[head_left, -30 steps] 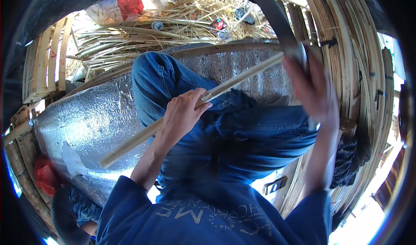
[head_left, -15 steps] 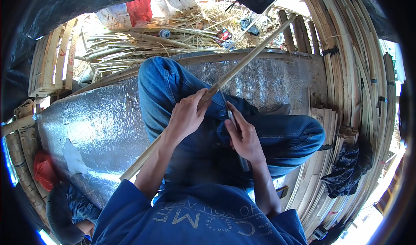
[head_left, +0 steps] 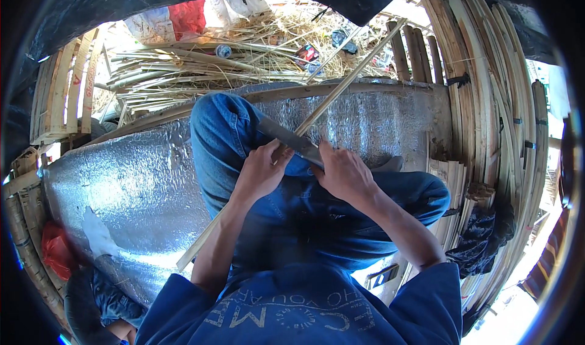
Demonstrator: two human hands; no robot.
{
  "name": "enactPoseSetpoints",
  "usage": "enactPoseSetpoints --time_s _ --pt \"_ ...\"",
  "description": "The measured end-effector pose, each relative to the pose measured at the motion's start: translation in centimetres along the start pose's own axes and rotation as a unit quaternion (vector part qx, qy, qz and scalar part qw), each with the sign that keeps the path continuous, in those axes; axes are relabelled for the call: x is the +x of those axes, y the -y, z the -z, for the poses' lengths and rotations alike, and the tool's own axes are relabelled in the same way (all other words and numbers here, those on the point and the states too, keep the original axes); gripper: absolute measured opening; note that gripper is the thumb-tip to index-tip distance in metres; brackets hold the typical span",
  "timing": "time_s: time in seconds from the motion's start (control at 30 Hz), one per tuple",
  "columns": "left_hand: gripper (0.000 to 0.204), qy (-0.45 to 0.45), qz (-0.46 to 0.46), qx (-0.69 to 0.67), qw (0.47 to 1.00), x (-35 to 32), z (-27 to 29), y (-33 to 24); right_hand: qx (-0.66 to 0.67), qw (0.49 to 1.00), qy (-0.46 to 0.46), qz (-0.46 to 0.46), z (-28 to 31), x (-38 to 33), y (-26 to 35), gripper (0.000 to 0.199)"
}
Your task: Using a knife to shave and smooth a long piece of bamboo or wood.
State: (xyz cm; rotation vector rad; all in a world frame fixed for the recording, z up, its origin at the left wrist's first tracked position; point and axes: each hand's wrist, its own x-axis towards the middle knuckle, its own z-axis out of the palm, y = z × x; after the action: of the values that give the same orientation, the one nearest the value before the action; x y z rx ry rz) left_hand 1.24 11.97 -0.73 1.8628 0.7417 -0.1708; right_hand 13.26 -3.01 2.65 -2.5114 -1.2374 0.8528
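At the far left edge of the silver foil-faced mat (head_left: 122, 186) a red bag (head_left: 55, 250) lies beside stacked bamboo slats (head_left: 58, 95), and a torn white patch (head_left: 97, 235) marks the mat's lower left part. The person sits on the mat in blue jeans (head_left: 304, 217) with one knee raised toward the mat's far edge.

The left hand (head_left: 263, 169) is closed around a long pale bamboo strip (head_left: 347, 80), fingers wrapped over it just above the raised thigh. The strip runs on a slant — its low end (head_left: 186, 261) lies over the mat near the left forearm, its high end reaches past the mat's far edge toward the upper right, over a litter of straw and split cane (head_left: 201, 64).

The right hand (head_left: 342, 173) is clenched on the handle of a broad grey knife blade (head_left: 289, 139); the blade lies across the strip just beside the left hand's fingers — touching it, as far as can be seen.

Along the mat's right edge stand bundled bamboo strips (head_left: 487, 101), with a dark cloth (head_left: 481, 232) hung low against them.
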Motion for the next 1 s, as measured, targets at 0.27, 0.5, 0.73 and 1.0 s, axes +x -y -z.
enactPoseSetpoints --time_s 0.27,0.5,0.73,1.0 --pt "0.032 -0.045 0.030 0.034 0.998 0.7 -1.0 -0.6 -0.052 0.996 -0.043 -0.050 0.1 2.5 -5.1 0.023" --pt "0.034 -0.019 0.070 0.068 0.995 1.4 -0.9 -1.6 -0.062 0.995 -0.056 -0.050 0.0 3.2 -5.4 0.021" --pt "0.039 -0.062 0.037 0.069 0.995 2.3 -2.4 -1.5 0.000 0.996 -0.047 -0.070 0.7 4.0 -5.3 0.033" --pt "0.034 -0.071 0.031 0.231 0.970 1.2 -3.0 -3.1 0.088 0.974 -0.193 0.085 -1.0 6.6 -10.7 0.039"
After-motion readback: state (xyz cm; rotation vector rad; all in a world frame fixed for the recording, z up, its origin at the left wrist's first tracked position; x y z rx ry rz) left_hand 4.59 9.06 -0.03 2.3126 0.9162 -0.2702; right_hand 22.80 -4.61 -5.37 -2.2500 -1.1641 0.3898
